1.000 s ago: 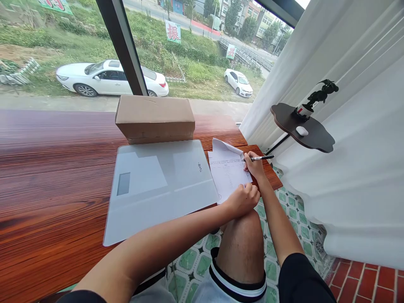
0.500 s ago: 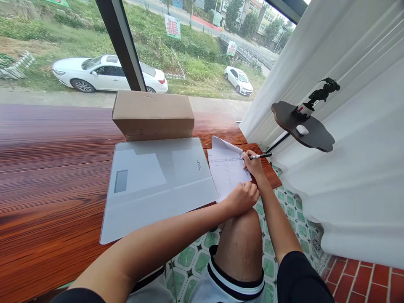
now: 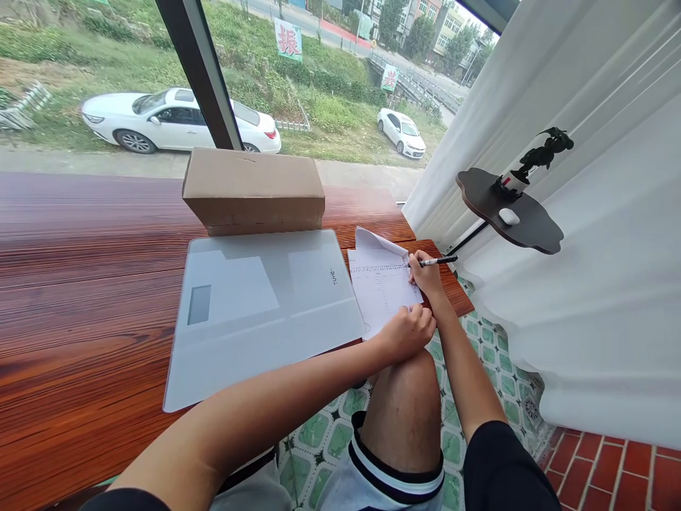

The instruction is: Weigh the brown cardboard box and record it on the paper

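White paper (image 3: 381, 289) lies at the table's (image 3: 79, 298) three-o'clock edge; our left hand (image 3: 408, 332) pins its near corner with curled fingers so it stays put. At one o'clock our right hand (image 3: 425, 275) pinches the pen (image 3: 437, 261), tip on the sheet.

1 pen (image 3: 437, 261), 1 box (image 3: 254, 190), 1 scale (image 3: 260, 305).

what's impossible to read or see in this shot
Head view:
- Print on the paper: too small to read.
- Pen tip: hidden by the right hand.
- Scale display: looks blank, cannot tell.
- Left hand: fist covers the paper's near corner.
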`<state>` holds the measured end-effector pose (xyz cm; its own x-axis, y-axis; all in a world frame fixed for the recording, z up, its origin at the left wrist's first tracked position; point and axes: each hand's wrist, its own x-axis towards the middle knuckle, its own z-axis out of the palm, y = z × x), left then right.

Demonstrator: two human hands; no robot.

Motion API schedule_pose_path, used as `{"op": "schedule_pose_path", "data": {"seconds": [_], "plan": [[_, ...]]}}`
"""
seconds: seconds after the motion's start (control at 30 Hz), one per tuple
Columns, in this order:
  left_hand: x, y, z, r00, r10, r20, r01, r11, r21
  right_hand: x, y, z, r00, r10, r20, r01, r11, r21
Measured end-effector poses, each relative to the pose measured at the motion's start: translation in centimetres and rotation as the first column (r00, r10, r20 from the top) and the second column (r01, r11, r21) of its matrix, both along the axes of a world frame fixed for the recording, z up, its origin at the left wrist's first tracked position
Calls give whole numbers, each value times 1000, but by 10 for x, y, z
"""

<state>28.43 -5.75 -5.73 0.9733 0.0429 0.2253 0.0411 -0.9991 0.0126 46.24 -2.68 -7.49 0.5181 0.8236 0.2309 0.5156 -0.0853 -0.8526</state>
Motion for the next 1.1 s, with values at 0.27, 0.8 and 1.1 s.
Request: {"op": "schedule_pose_path", "data": {"seconds": [0.27,0.8,1.1], "plan": [[0,0,-1,1000,1,7,-1,1000,2,-4,-2,3,1000,-11,-5,11,1000,-18],[0,0,-1,1000,5,2,-5,1000,-9,-1,0,2,998,-36,-48,32,996,-87],[2,0,-4,1000,9,-1,-9,1000,-21,4,0,3,991,-131,2,131,989,75]]}}
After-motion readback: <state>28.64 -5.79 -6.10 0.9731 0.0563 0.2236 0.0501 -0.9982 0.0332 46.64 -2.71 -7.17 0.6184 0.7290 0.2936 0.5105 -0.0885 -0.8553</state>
